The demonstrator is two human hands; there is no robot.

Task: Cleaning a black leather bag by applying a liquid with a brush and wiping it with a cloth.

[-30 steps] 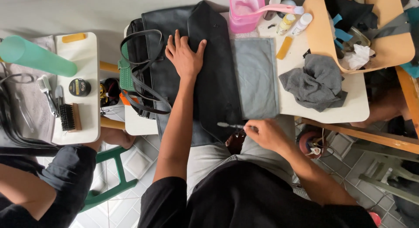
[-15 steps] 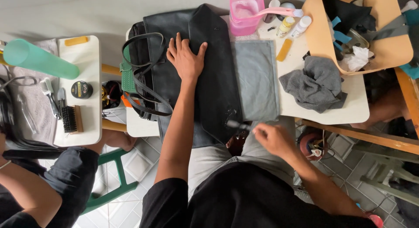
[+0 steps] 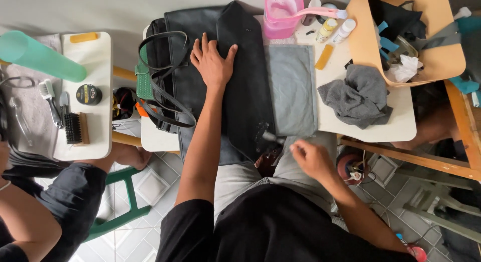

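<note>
- The right hand (image 3: 310, 159) is closest to the person's body, just past the near edge of the surface. Its fingers are curled around a small thin tool (image 3: 270, 137). The hand is blurry, so I cannot tell what kind of tool it is.
- The tip of the tool touches the near end of the black bag (image 3: 245, 101), just to the left of the right hand.
- The left hand (image 3: 213, 64) is farther away. It lies flat and open on the bag, fingers spread, and holds nothing. It just presses down.
- To do this part well, I think the flat hand should keep the bag still, and the tool should move in small, soft strokes so the bag does not slip or get marked.
- The bag's long straps (image 3: 165, 86) loop to the left of the flat hand.
- A grey mat (image 3: 293, 86) lies under the bag on the white surface (image 3: 361, 124), to the right of the flat hand. A crumpled grey cloth (image 3: 358, 94) sits farther right.
- Beyond the hands are a pink tub (image 3: 280, 14) and small bottles (image 3: 335, 27).
- Far left, a second small surface (image 3: 97, 56) holds a round tin (image 3: 88, 94) and a brush (image 3: 76, 127). Another person sits there.
- The floor (image 3: 155, 184) has pale tiles.
</note>
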